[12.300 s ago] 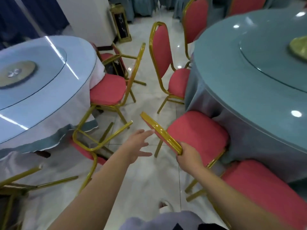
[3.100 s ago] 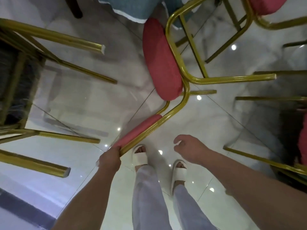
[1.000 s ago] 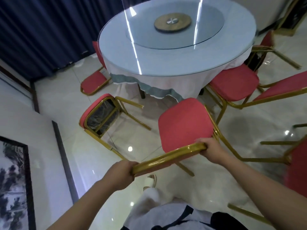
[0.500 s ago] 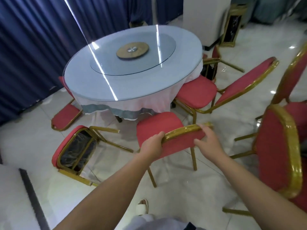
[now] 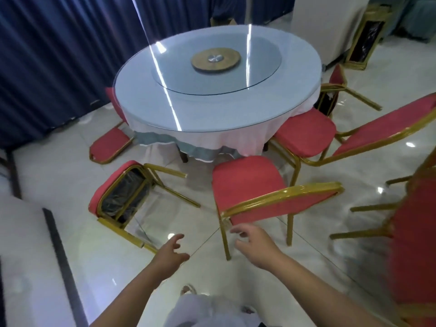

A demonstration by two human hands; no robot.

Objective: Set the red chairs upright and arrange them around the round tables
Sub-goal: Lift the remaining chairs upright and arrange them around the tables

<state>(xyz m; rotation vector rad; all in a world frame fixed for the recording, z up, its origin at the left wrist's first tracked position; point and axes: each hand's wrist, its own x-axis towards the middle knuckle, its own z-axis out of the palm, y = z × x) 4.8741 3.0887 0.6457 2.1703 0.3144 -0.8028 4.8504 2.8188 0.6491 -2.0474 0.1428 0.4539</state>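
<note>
Dark blue curtains (image 5: 59, 55), glossy white floor (image 5: 106, 267), gold-framed stand (image 5: 365, 38) — beside a white pillar (image 5: 325, 24)

Open floor (image 5: 181, 220) between upright chair (image 5: 245, 180) and toppled chair (image 5: 125, 194), round table (image 5: 188, 114) behind them; another chair (image 5: 412, 244) crowding right

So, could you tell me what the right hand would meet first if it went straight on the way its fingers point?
Most likely the upright red chair: the right hand is open, its fingers aimed at the gold frame at the backrest's lower left corner. Depth is unclear, so it might pass just under it.
</note>
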